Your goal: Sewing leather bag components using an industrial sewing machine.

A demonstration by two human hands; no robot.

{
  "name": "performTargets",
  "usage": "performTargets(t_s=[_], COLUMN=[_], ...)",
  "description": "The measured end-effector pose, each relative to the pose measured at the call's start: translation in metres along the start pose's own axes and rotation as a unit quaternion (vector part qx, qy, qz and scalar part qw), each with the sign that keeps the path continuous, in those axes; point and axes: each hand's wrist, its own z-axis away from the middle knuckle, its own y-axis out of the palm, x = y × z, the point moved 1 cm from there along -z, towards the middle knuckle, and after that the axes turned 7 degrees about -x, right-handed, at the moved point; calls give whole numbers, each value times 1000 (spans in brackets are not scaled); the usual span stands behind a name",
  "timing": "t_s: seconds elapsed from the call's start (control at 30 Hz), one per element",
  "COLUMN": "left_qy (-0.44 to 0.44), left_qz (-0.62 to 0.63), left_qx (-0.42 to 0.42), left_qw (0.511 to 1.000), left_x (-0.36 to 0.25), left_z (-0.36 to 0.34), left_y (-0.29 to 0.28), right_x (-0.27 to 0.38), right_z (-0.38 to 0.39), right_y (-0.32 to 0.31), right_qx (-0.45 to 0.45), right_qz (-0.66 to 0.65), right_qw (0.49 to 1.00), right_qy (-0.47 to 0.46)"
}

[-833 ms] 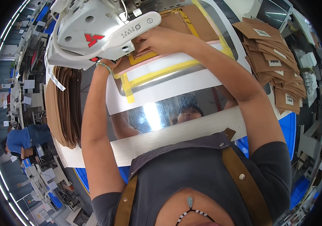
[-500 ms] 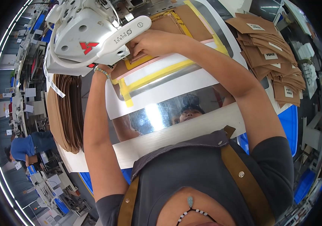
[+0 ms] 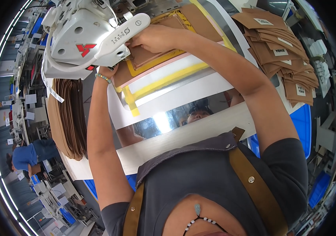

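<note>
A white sewing machine head (image 3: pixel 85 39) stands at the upper left, over a flat brown panel (image 3: pixel 211 27). On the panel lies a yellow rectangular frame (image 3: pixel 144 69) with a smaller brown piece (image 3: pixel 156 58) inside it. My right hand (image 3: pixel 154 38) rests on this work beside the machine, fingers bent down; their tips are partly behind the machine head, and anything between them is hidden. My left hand (image 3: pixel 109 70), below a beaded bracelet, is at the panel's left edge under the machine head. Its fingers are hidden.
Brown folded pieces (image 3: pixel 54 122) stand in a row at the left. A pile of labelled brown pieces (image 3: pixel 270 43) lies at the right. Yellow tape (image 3: pixel 168 86) borders the white sheet, before a shiny metal plate (image 3: pixel 148 128). A blue bin (image 3: pixel 301 129) is below. Another person (image 3: pixel 26 157) works far left.
The yellow frame and brown panel show more beneath the machine head, which sits slightly farther left in view. My right hand has shifted a little left and up; my left hand stays by the panel.
</note>
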Motion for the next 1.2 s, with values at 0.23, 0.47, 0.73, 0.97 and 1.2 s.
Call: performTargets(t_s=[0.23,0.47,0.73,0.97,1.2], left_qy=[-28,-186,-51,-43,92], left_qz=[49,147,145,120,-20], left_qx=[-48,-105,-113,-50,-41], left_qw=[997,966,982,991,995], left_x=[-27,-59,-146,-199,-235], left_z=[11,40,76,71,52], left_y=[0,-32,-73,-65,-39], right_x=[-12,17,22,25,11], right_z=[9,14,35,47,117], right_y=[13,1,-5,-19,-108], right_qx=[-51,10,24,47,17], right_qz=[104,37,-21,-18,126], right_qw=[989,997,997,993,990], right_qy=[-95,-66,-69,-103,57])
